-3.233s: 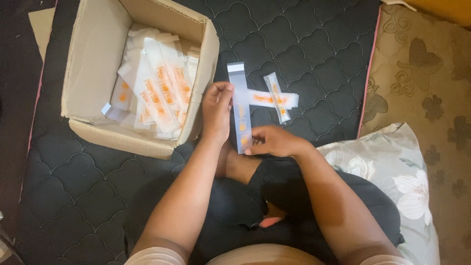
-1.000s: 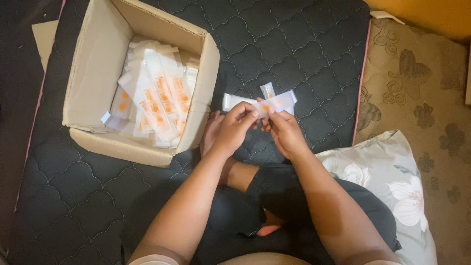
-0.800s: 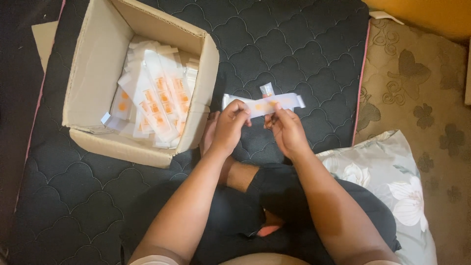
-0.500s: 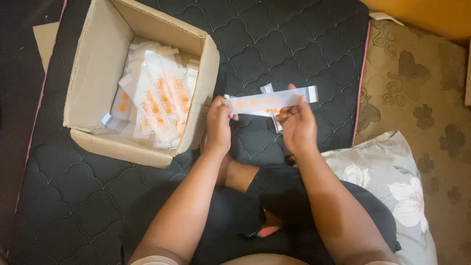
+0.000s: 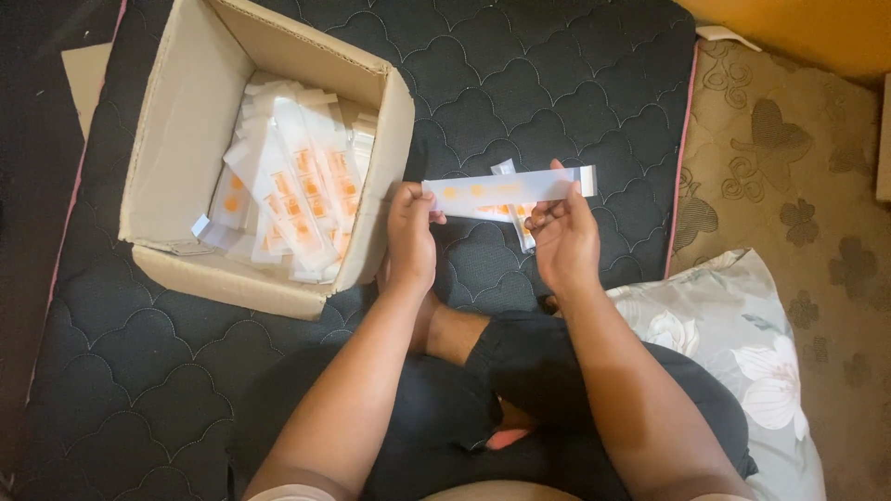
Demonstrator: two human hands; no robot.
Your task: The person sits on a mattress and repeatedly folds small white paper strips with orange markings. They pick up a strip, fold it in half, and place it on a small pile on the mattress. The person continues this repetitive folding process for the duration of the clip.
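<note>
Holding clear packet strip level: left hand, right hand pinching opposite ends.

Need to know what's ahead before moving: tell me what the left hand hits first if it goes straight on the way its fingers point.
The left hand already pinches the long clear plastic strip with orange marks; beyond that, probably only black quilted mattress, though depth is unclear.

Both forearms were bare from the left hand and the right hand back to the elbows. Below the wrists, black shorts covered the folded legs.
</note>
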